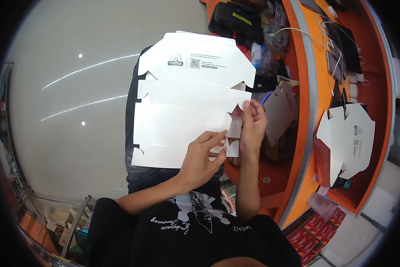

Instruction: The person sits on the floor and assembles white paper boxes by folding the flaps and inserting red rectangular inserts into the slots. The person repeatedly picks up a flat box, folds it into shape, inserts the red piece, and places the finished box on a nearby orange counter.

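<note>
A flat white carton blank with die-cut notches and flaps lies across my lap, its printed panel at the far end. Creases run across it, and several small side flaps are partly bent up along its right edge. My left hand rests over the lower right part, fingers curled on a side flap. At the right edge, my right hand pinches the corner of another flap of the blank between thumb and fingers. Some fingertips of both hands are hidden by the folded card.
To my right stands an orange counter holding cables and phones. On it lies a stack of similar carton blanks, near a clear plastic cup and red boxes. A black case sits beyond my knees. Glossy floor tiles spread out left.
</note>
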Demonstrator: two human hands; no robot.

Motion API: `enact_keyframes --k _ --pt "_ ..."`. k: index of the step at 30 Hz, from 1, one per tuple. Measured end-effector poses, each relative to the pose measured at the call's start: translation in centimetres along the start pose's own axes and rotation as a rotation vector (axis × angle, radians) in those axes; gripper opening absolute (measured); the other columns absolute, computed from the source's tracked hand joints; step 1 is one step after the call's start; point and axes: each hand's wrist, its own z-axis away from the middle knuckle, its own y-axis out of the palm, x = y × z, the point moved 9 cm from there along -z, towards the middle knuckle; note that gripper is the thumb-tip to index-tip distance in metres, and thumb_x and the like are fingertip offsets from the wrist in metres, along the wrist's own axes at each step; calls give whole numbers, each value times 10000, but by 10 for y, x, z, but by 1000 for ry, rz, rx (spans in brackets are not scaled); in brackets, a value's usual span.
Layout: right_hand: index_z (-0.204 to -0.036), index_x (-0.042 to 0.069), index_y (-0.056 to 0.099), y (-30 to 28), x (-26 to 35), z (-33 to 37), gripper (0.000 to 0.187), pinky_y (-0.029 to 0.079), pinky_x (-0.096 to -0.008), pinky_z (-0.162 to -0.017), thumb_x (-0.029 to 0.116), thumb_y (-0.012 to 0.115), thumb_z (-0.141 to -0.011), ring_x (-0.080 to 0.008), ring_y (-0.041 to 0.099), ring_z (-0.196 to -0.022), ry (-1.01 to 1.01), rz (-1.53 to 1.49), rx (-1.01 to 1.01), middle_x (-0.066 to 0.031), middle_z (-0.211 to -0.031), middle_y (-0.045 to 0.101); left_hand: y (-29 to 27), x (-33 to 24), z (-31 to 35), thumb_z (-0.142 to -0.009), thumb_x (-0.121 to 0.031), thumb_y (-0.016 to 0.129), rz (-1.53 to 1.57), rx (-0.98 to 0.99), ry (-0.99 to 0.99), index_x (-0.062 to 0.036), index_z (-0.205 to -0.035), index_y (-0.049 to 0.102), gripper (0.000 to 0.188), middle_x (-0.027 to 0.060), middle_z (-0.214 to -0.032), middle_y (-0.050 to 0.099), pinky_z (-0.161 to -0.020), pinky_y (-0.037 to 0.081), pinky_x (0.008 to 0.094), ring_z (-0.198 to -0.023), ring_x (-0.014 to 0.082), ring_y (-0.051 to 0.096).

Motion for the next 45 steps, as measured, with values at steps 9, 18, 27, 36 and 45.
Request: enact_keyframes --k 9,18,27,36,45 --pt "-1147 -41 710 11 51 21 212 533 -229 -762 -18 699 -937 -109 685 -846 -220 337 105 -62 -966 722 1 16 -9 -953 -4 643 -27 -20 3 23 -1364 644 411 174 -1215 684 -843 641 340 -991 228 722" --pt "-979 -54 729 46 59 38 140 614 -320 -709 16 741 -859 -216 767 -782 -262 545 117 -160 -872 749 3 25 -9 -954 30 603 -61 -40 30 80 -1399 581 449 229 -1247 642 -870 628 362 -1000 291 724" --pt "-959 -82 725 43 54 32 128 627 -306 -649 37 724 -913 -226 772 -727 37 565 174 -170 -884 764 -2 25 -13 -943 27 614 -100 -91 65 102 -1356 609 420 232 -1300 616 -826 625 379 -972 295 727" --pt "-955 -54 731 41 35 55 103 637 -336 -744 35 743 -904 -229 759 -852 -152 488 135 -138 -933 731 -5 30 -13 -941 54 594 -126 -54 34 58 -1339 643 402 199 -1347 589 -847 651 374 -1055 292 706" --pt "-926 -13 673 20 -10 45 67 592 -289 -775 -2 730 -892 -157 705 -1005 18 178 400 -63 -909 694 -5 36 -24 -944 -73 735 -176 -8 -76 26 -1356 620 439 152 -1304 635 -975 586 421 -1156 275 663"
